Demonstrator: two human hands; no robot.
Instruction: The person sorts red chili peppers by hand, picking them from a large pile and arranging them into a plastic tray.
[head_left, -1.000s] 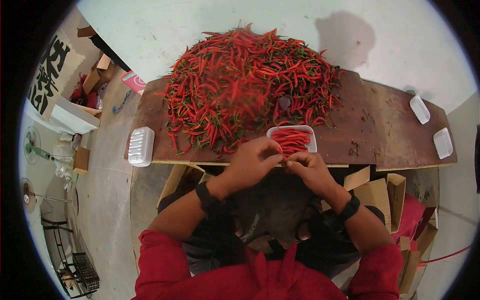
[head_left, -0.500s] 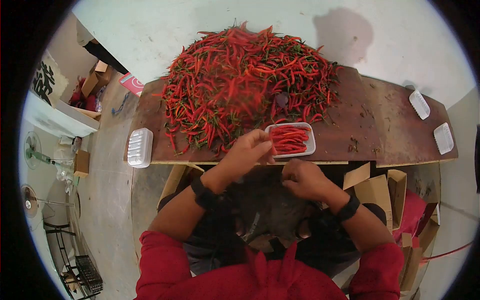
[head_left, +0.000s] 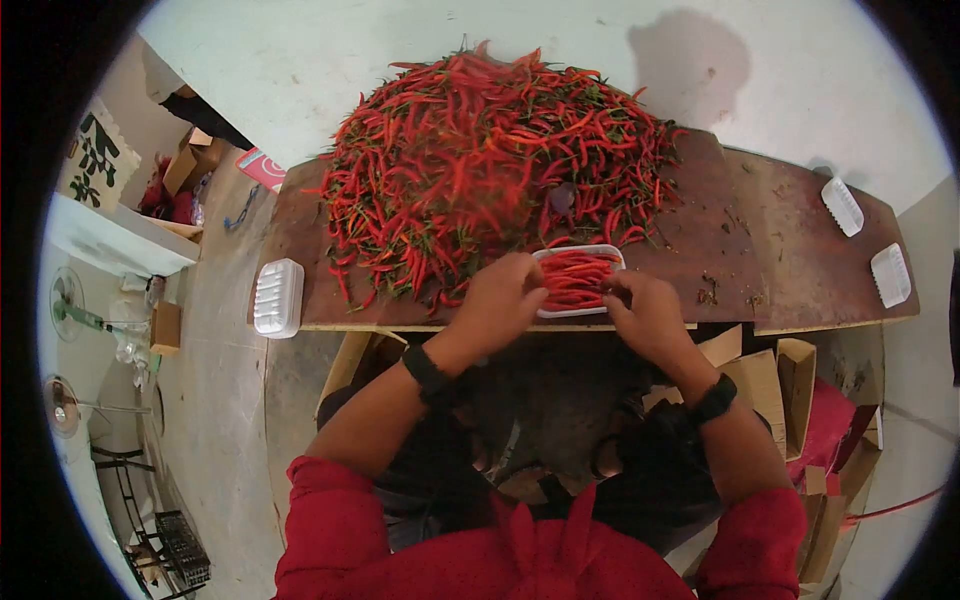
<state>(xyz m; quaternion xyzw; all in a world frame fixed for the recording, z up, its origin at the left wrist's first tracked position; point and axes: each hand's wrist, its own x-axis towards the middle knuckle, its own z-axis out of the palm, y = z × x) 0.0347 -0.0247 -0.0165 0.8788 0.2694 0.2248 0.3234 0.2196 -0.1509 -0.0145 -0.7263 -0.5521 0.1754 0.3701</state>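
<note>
A white foam tray (head_left: pixel 560 313) near the table's front edge holds a layer of red chilli peppers (head_left: pixel 578 272) laid side by side. My left hand (head_left: pixel 500 303) is closed at the tray's left end, thumb and fingers pinched on a chilli there. At the right end, my right hand (head_left: pixel 645 310) is closed too, its fingertips on the chillies' ends. Which chillies each hand grips is partly hidden by the fingers. Behind the tray spreads a large heap of red chillies (head_left: pixel 400 200) with green stems.
A stack of white trays (head_left: pixel 279 298) stands at the table's left end. Two more white trays (head_left: pixel 842 207) (head_left: pixel 890 276) lie at the right end of the brown table (head_left: pixel 715 230). Open cardboard boxes (head_left: pixel 757 390) sit below on the right. A white wall is behind.
My right hand has moved up and forward from the front edge to the tray's right end. My left hand, with a chilli between its fingers before, has shifted slightly left.
</note>
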